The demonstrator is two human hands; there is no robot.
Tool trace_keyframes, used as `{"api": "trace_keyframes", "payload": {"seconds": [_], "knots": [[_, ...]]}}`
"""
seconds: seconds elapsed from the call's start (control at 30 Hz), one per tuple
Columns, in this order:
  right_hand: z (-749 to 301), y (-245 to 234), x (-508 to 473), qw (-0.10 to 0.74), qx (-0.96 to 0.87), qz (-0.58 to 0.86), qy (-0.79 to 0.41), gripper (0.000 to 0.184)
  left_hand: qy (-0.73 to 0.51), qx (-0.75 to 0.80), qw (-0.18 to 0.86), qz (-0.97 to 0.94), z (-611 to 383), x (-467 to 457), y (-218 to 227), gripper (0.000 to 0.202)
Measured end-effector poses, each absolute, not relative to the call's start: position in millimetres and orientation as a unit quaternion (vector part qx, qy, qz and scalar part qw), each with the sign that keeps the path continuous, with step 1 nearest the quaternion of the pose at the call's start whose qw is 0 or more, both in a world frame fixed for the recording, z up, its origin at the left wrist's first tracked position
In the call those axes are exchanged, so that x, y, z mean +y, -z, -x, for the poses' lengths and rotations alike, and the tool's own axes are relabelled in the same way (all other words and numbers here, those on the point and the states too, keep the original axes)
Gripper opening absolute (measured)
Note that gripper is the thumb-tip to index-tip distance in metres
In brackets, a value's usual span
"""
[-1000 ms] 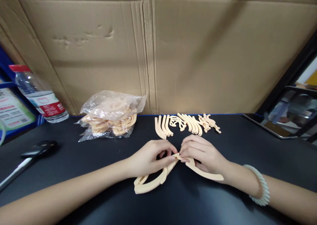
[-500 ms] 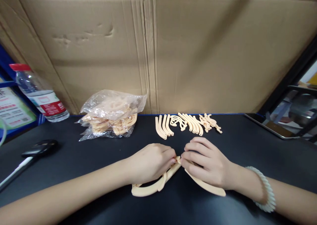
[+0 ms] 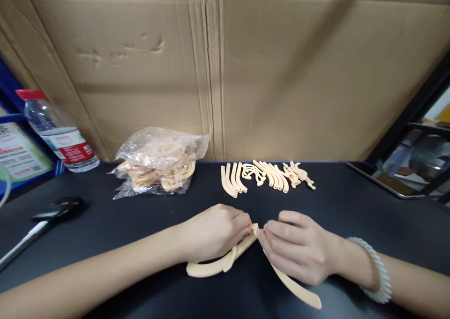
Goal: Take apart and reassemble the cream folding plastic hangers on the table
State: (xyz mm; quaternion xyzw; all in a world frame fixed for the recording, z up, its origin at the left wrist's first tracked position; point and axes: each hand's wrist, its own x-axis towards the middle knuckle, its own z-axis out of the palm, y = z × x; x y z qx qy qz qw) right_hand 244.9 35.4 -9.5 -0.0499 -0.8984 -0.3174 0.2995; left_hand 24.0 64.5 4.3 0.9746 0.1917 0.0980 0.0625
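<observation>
My left hand [image 3: 214, 232] is closed in a pinch on the upper end of a cream curved plastic piece [image 3: 214, 265] that lies on the black table [image 3: 123, 225]. My right hand [image 3: 298, 251] pinches the upper end of a second cream curved strip [image 3: 300, 293], which runs down to the right under my palm. The two pieces meet tip to tip between my fingers. A pale beaded bracelet [image 3: 378, 270] sits on my right wrist.
A row of several loose cream curved pieces [image 3: 265, 174] lies beyond my hands. A clear plastic bag [image 3: 160, 166] of more pieces lies at the back left. A water bottle [image 3: 58, 131], a black object [image 3: 58, 209] and a tablet [image 3: 386, 183] are at the sides. Cardboard [image 3: 225, 75] walls the back.
My right hand has moved down and to the right, swinging its strip's lower end toward me. My left hand has closed tighter and its piece lies flatter on the table.
</observation>
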Motion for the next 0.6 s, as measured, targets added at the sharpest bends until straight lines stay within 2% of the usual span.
{"api": "trace_keyframes", "payload": {"seconds": [0.23,0.4,0.47,0.6], "knots": [[-247,10,37,0.285,-0.888,0.024,0.359,0.030,-0.106,0.193,0.093,-0.971,-25,64,-5,0.029],[-246,8,36,0.312,-0.883,-0.033,0.348,0.032,-0.113,0.213,0.185,-0.953,-24,66,-5,0.029],[-249,8,40,0.356,-0.884,0.020,0.303,0.025,-0.150,0.235,0.251,-0.927,-23,68,-2,0.032],[-263,12,58,0.528,-0.808,0.222,0.137,0.016,-0.264,0.282,0.450,-0.805,-23,77,6,0.037]]}}
